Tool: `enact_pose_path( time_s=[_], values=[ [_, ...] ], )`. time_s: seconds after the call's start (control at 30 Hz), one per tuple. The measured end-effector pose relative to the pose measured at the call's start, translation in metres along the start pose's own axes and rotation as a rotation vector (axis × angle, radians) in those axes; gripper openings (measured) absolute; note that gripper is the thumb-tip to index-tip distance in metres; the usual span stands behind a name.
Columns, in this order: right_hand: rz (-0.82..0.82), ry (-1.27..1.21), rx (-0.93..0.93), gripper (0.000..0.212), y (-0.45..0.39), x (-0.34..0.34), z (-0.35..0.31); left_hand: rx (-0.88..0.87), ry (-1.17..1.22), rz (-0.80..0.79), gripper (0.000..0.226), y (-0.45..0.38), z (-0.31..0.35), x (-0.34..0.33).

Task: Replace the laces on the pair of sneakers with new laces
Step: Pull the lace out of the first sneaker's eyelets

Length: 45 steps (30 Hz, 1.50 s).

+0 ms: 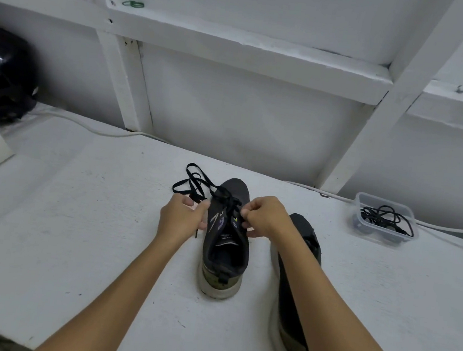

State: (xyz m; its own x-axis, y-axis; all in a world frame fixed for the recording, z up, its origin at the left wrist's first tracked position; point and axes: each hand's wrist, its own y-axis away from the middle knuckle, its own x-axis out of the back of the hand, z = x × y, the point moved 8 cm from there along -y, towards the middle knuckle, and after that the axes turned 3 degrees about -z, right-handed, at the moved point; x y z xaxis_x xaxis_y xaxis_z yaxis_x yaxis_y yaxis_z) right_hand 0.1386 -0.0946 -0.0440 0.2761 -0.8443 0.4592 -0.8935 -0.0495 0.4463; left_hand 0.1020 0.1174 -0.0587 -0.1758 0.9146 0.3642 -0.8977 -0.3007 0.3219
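A: What are the right hand's (266, 217) fingers (245, 216) doing?

B: They are curled tight and pinch the black lace (228, 201) by a hole on the left shoe (225, 250). The left hand (182, 219) has its fingers bent against the side of that shoe. It seems to hold it steady, and may hold a lace end too, but that part is hard to see.

A: Where is the rest of the lace?

B: It loops on the table (72, 228), just past the shoe's toe. The right shoe (295, 285) stands close beside, partly hidden by the arm.

A: And the box (382, 220)?

B: It sits well off to the right, with black cords in it. They may be the other laces.

A: What could go wrong?

B: The lace could slip from the pinch if the pull is too quick. The loose loops could knot up and catch in a hole. And the shoe might slide or tip if the left hand lets go.
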Motion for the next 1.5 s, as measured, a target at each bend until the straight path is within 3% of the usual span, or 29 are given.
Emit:
enact_pose_path(
  time_s=[0.13, 0.2, 0.27, 0.37, 0.57, 0.83, 0.93, 1.07, 1.17, 1.27, 1.33, 1.43, 1.5],
  values=[
    [-0.014, 0.239, 0.148, 0.005, 0.002, 0.001, -0.008, -0.138, -0.218, -0.125, 0.027, 0.018, 0.014, -0.019],
    [0.008, 0.319, 0.208, 0.011, 0.003, -0.001, -0.013, -0.17, -0.273, -0.227, 0.03, 0.025, 0.018, -0.032],
    [0.048, 0.347, 0.254, 0.013, 0.003, 0.0, -0.017, -0.138, -0.253, -0.302, 0.043, 0.032, 0.019, -0.041],
    [0.055, 0.339, 0.283, 0.009, 0.002, 0.0, -0.019, -0.182, -0.309, -0.375, 0.042, 0.038, 0.021, -0.057],
    [-0.06, 0.566, 0.358, 0.012, -0.001, -0.015, -0.022, -0.216, -0.438, -0.348, 0.042, 0.04, 0.019, -0.067],
    [-0.042, 0.313, 0.339, 0.009, 0.0, 0.001, -0.023, -0.221, -0.444, -0.373, 0.029, 0.038, 0.018, -0.067],
    [-0.073, 0.304, 0.282, 0.015, 0.001, 0.001, -0.012, -0.222, -0.468, -0.406, 0.043, 0.036, 0.015, -0.065],
    [-0.012, 0.446, 0.376, 0.012, 0.003, -0.005, -0.015, -0.206, -0.477, -0.42, 0.063, 0.038, 0.013, -0.065],
    [0.052, 0.478, 0.47, 0.01, 0.005, -0.004, -0.023, -0.232, -0.459, -0.413, 0.043, 0.04, 0.016, -0.066],
    [0.253, 0.508, 0.541, 0.011, 0.008, 0.013, -0.032, -0.249, -0.45, -0.4, 0.024, 0.04, 0.018, -0.067],
    [0.278, 0.455, 0.474, 0.012, 0.006, 0.016, -0.028, -0.251, -0.45, -0.404, 0.024, 0.04, 0.018, -0.067],
    [0.101, 0.144, 0.19, 0.016, 0.001, 0.011, -0.002, -0.249, -0.466, -0.412, 0.032, 0.04, 0.017, -0.068],
    [0.04, 0.171, 0.183, 0.023, 0.001, 0.007, 0.0, -0.243, -0.475, -0.405, 0.036, 0.04, 0.017, -0.067]
  ],
)
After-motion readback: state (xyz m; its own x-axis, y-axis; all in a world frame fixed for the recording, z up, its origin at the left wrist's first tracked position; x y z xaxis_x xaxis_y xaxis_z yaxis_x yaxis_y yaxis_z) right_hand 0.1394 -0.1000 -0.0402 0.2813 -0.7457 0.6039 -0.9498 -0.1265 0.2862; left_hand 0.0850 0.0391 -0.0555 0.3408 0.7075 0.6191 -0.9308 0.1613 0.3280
